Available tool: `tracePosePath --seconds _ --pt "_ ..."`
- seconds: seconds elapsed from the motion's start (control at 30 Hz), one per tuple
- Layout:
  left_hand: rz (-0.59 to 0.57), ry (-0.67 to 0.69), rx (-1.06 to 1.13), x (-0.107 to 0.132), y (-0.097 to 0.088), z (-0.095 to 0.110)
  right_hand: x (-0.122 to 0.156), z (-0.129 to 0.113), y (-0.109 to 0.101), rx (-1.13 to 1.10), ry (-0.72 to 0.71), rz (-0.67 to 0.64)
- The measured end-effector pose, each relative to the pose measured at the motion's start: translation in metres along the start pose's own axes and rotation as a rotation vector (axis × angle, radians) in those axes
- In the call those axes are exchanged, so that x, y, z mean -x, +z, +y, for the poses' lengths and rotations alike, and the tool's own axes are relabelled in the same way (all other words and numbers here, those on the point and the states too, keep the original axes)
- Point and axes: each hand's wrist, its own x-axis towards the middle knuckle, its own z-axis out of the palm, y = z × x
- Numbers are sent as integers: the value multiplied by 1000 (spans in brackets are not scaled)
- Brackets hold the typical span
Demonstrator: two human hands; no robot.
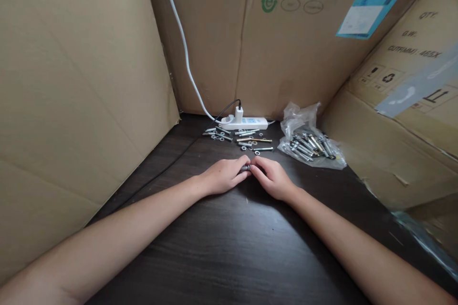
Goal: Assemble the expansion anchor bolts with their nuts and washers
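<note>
My left hand is closed around a metal bolt, of which only a short part shows between the fingers. My right hand meets it fingertip to fingertip, with thumb and fingers pinched at the bolt's right end. Whether a nut or washer sits under the right fingertips is hidden. Just beyond both hands lie several loose bolts, among them a brass-coloured one and a silver one. Washers, such as one flat ring, are scattered between them.
A clear plastic bag full of bolts lies at the right. Behind the loose hardware stands a white power strip with a plugged-in charger. A black cable crosses the dark table at left. Cardboard boxes wall in three sides.
</note>
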Motion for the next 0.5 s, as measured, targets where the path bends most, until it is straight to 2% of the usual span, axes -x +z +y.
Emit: tracePosePath --seconds 0.23,0.4,0.5 --pt "-5 19 18 -1 2 -2 -1 0 0 7 26 -23" --pt "-2 13 2 -1 2 -2 0 -3 -1 26 -8 22" --pt "-1 33 5 0 2 -2 0 1 1 32 -15 3"
